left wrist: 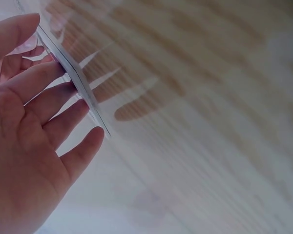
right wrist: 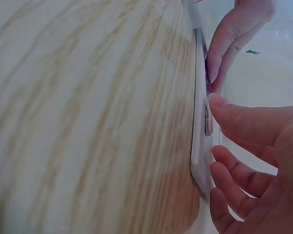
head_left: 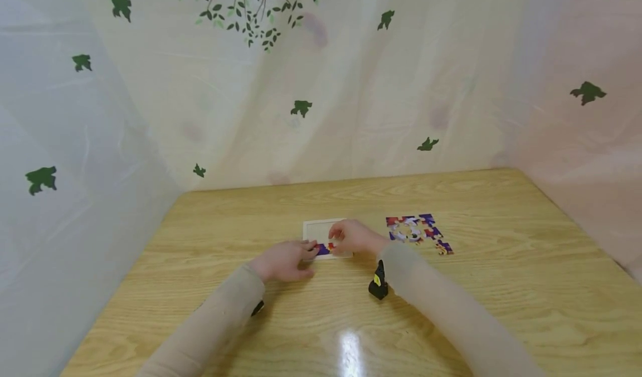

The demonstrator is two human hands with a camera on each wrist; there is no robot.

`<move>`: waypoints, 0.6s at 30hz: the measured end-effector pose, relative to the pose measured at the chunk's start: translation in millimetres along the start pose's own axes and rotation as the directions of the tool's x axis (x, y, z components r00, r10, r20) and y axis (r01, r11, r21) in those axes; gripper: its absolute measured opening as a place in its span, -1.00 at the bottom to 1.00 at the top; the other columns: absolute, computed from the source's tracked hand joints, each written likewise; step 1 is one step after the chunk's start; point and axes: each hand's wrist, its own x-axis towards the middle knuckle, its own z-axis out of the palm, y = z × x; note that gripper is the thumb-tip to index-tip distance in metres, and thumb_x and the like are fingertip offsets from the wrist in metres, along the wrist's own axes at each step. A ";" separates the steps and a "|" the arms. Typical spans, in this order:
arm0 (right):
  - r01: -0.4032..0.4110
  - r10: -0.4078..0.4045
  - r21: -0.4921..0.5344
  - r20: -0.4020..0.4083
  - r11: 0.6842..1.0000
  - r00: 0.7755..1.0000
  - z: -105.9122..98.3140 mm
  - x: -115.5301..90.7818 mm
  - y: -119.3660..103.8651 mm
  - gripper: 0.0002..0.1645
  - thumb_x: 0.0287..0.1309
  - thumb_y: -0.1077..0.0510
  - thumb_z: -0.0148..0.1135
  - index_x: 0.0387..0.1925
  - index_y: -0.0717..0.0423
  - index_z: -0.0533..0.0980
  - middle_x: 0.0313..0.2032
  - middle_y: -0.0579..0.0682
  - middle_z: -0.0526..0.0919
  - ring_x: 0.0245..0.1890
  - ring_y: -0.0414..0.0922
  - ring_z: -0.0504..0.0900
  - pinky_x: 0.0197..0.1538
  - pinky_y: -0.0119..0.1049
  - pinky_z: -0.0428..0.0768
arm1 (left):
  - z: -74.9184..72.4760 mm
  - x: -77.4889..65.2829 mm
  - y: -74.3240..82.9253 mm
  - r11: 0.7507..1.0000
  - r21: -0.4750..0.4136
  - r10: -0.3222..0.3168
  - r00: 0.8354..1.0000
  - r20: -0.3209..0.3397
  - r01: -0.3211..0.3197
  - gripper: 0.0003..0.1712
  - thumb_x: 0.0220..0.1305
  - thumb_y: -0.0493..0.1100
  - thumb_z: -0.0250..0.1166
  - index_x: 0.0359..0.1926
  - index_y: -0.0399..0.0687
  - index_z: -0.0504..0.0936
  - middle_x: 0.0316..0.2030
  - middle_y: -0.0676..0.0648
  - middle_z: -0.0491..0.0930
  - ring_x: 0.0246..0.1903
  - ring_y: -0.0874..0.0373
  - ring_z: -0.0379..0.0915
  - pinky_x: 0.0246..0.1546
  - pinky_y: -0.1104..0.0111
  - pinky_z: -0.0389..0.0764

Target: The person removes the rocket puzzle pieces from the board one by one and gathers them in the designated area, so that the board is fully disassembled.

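A shallow white puzzle tray (head_left: 328,221) lies on the table with a few purple and red pieces along its near side. My left hand (head_left: 288,260) reaches in from the left, its extended fingertips resting on a purple puzzle piece (head_left: 322,250). In the left wrist view the left fingers (left wrist: 44,107) stretch over the tray's edge. My right hand (head_left: 353,236) bends over the tray's right part. Its thumb and index finger pinch a small red-orange puzzle piece (head_left: 331,246) low in the tray. The right wrist view shows that thumb (right wrist: 234,112) close to the left fingertips.
Right of the tray lies a cluster of joined puzzle pieces (head_left: 411,229) with a pale figure on purple and red. One piece (head_left: 444,247) sits at its lower right corner. The wooden table (head_left: 251,209) meets a pale curtain (head_left: 351,87) printed with green leaves.
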 end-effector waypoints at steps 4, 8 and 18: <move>0.000 0.000 -0.019 0.027 1.000 1.000 2.0 -0.5 -3.9 -0.71 -0.05 0.25 0.43 -0.22 0.17 0.59 -0.25 0.01 0.60 -0.21 -0.10 0.50 0.01 -0.17 0.50 | 1.8 0.4 0.5 1.000 0.000 -0.009 1.000 0.008 0.009 -0.36 0.29 0.01 0.19 0.31 -0.19 0.35 0.36 -0.16 0.25 0.33 -0.10 0.20 0.31 0.12 0.28; 0.002 0.000 -0.042 0.036 0.999 0.999 3.5 -0.8 -6.3 -0.71 -0.05 0.24 0.44 -0.22 0.16 0.60 -0.27 0.00 0.60 -0.22 -0.11 0.50 0.01 -0.17 0.50 | 4.1 1.2 0.3 1.000 -0.005 -0.020 1.000 0.012 0.020 -0.35 0.29 0.02 0.19 0.31 -0.18 0.35 0.37 -0.14 0.23 0.34 -0.10 0.19 0.31 0.12 0.27; -0.008 0.010 -0.036 0.044 0.999 0.999 3.2 0.7 -6.7 -0.77 -0.03 0.24 0.43 -0.27 0.13 0.60 -0.35 -0.05 0.57 -0.29 -0.15 0.46 -0.08 -0.26 0.48 | 1.7 0.9 2.1 0.999 -0.022 -0.026 1.000 0.008 0.026 -0.34 0.27 0.00 0.21 0.32 -0.20 0.34 0.37 -0.16 0.22 0.34 -0.13 0.18 0.32 0.11 0.26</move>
